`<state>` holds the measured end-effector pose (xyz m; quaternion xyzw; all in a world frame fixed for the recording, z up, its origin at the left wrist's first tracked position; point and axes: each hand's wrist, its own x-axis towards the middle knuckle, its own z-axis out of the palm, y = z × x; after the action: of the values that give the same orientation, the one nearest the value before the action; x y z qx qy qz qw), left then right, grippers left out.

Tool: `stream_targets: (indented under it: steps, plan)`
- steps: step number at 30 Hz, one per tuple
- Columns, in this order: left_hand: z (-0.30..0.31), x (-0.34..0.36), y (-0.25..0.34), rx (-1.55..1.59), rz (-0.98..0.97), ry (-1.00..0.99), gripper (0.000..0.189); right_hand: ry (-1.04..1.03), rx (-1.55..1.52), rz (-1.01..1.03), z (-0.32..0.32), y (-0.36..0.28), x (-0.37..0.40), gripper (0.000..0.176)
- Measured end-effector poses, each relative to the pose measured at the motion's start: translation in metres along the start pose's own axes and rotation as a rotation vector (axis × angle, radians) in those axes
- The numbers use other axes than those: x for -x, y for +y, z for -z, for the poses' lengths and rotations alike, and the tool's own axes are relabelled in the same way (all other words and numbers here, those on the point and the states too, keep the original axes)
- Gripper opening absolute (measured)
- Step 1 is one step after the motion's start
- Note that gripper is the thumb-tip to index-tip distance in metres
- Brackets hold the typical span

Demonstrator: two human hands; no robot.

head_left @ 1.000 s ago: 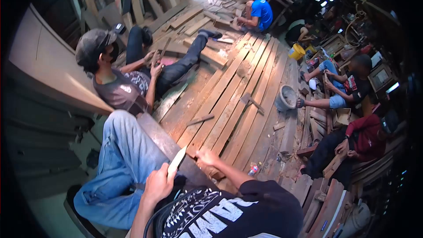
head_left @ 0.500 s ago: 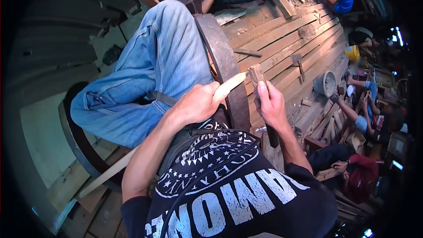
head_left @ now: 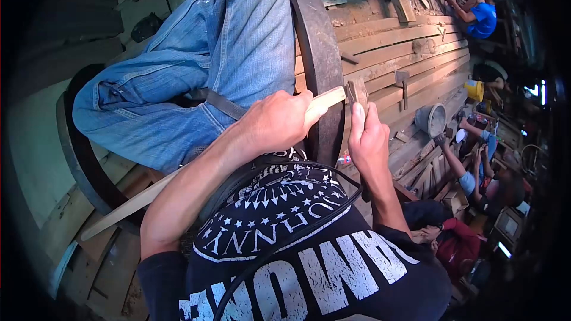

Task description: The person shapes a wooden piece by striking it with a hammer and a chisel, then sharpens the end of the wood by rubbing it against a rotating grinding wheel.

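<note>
A long pale wooden stick (head_left: pixel 324 106) is gripped in my left hand (head_left: pixel 278 123), near its upper end. The stick slopes down under my left forearm toward the lower left. My right hand (head_left: pixel 370 134) is closed round a tool with a blocky brown wooden end (head_left: pixel 359 92), its thumb pressed along it. The tip of the stick is right at the left side of that wooden end. The lower part of the tool is hidden behind my hand and wrist. Both hands are in front of my chest, beside a dark curved rim (head_left: pixel 318 41).
Long planks (head_left: pixel 392 53) lie beyond the rim, with a hammer-like tool (head_left: pixel 403 86) on them. A grey bucket (head_left: pixel 431 119) and a yellow bucket (head_left: pixel 474 90) stand at the right. Several people sit nearby, including a person in a blue shirt (head_left: pixel 483 19).
My view has shifted a little. The right hand has turned, so the dark lower part of its tool no longer shows. The left hand keeps its grip on the stick.
</note>
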<state>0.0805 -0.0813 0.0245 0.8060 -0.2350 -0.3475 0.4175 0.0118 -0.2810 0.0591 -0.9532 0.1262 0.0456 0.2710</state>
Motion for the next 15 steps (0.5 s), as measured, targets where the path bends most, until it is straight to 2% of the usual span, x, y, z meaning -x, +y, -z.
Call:
stream_targets:
  steps: [4,6,7,12,15]
  plan:
    - [-0.001,0.001,0.001,-0.071,0.001,-0.023,0.042,0.033,0.027,0.014,-0.003,-0.006,-0.012,0.03]
    - [0.004,0.002,0.002,-0.073,-0.136,0.015,0.042,0.014,0.101,0.025,0.0,-0.005,-0.004,0.031]
    - [-0.002,-0.001,-0.002,-0.039,-0.011,-0.001,0.042,0.008,0.102,0.03,0.0,-0.006,-0.004,0.031]
    - [0.002,0.0,0.001,-0.042,-0.012,0.02,0.043,0.006,0.112,0.001,-0.004,-0.007,-0.015,0.032]
    - [-0.002,0.0,-0.002,-0.032,-0.012,0.032,0.044,0.021,0.126,0.087,-0.002,-0.011,-0.02,0.034]
